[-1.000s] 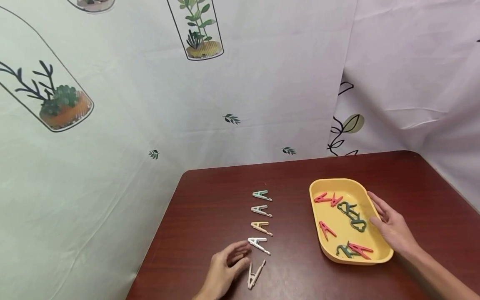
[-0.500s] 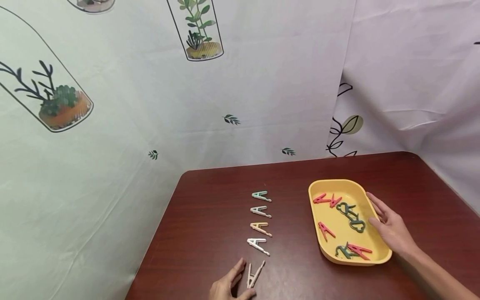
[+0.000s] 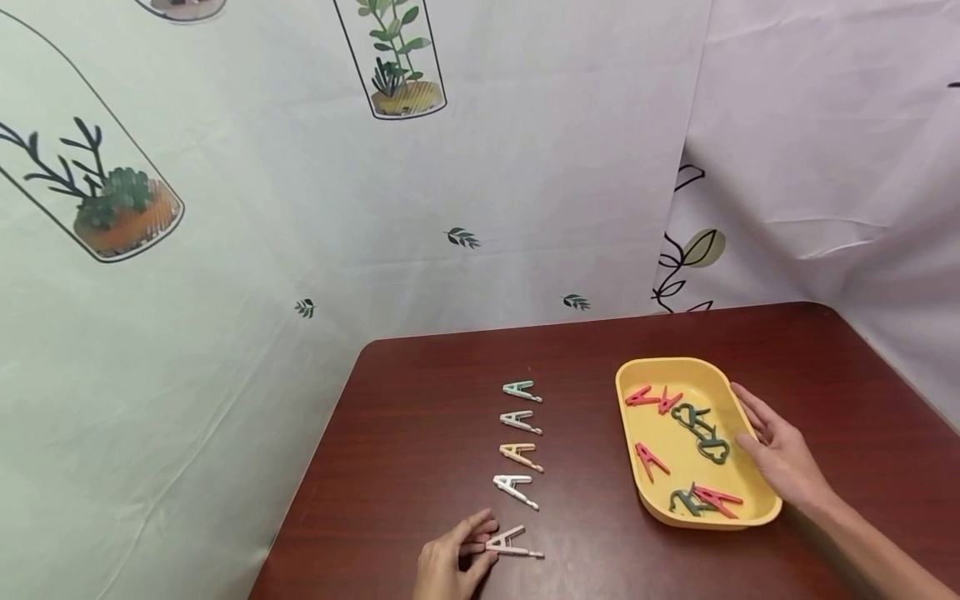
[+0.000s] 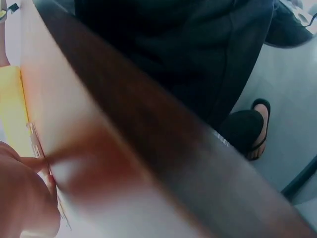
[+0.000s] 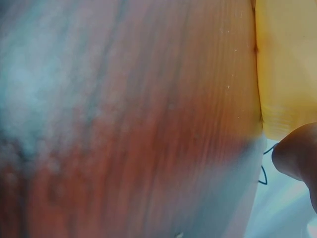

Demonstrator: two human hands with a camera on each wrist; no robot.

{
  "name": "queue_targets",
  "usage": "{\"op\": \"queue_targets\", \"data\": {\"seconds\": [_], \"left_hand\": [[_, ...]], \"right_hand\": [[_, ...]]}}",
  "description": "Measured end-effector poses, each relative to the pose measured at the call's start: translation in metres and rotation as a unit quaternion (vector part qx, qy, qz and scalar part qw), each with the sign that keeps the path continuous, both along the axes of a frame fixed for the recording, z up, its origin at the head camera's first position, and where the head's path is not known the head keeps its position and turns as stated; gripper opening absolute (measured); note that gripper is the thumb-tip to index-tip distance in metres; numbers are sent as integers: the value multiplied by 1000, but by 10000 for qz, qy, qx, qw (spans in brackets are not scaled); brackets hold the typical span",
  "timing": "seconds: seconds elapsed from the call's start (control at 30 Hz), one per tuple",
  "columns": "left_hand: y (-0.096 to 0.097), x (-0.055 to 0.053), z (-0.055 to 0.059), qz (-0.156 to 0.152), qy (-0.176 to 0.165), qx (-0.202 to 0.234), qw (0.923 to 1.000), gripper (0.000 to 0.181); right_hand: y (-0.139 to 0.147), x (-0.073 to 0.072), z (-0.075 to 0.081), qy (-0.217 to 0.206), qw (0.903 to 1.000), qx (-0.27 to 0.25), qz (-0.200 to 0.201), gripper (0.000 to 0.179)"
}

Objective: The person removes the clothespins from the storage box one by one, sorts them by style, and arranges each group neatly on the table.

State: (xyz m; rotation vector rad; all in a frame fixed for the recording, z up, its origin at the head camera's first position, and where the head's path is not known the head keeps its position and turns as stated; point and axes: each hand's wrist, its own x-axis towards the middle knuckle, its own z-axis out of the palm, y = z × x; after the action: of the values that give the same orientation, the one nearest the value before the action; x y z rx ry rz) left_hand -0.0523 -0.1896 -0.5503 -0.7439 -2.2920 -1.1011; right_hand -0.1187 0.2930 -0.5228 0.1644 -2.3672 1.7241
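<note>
Near the table's front, my left hand (image 3: 452, 558) pinches the closed end of a pale pinkish clothespin (image 3: 507, 547), whose legs point right. Just beyond it lies a white clothespin (image 3: 516, 489), heading a column with a yellow clothespin (image 3: 519, 454), a greyish-white clothespin (image 3: 517, 421) and a green clothespin (image 3: 519, 389). My right hand (image 3: 783, 462) holds the right rim of a yellow tray (image 3: 682, 458), thumb over the edge. Inside are several red clothespins (image 3: 651, 461) and dark green hook-like clips (image 3: 712, 450). In the left wrist view my fingers partly hide the clothespin.
The dark red wooden table (image 3: 420, 433) has its back edge along a patterned cloth (image 3: 525, 208). In the left wrist view, the table's front edge (image 4: 124, 144) runs close beside the person's dark clothing (image 4: 178, 49).
My left hand has taken hold of the pinkish clothespin and turned it, so its legs now point right instead of up. The right hand and tray have hardly moved.
</note>
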Motion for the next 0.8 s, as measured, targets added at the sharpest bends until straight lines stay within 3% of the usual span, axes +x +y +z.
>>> {"op": "queue_targets", "data": {"seconds": [0.37,0.8], "left_hand": [[-5,-17,12,-120,-349,-75,9993,49],[-18,-37,20,-1004,-1159,-356,9875,28]], "right_hand": [[0,0,0,-17,10000,43,-57,69],[-1,0,0,17,10000,-5,-88,70]]}}
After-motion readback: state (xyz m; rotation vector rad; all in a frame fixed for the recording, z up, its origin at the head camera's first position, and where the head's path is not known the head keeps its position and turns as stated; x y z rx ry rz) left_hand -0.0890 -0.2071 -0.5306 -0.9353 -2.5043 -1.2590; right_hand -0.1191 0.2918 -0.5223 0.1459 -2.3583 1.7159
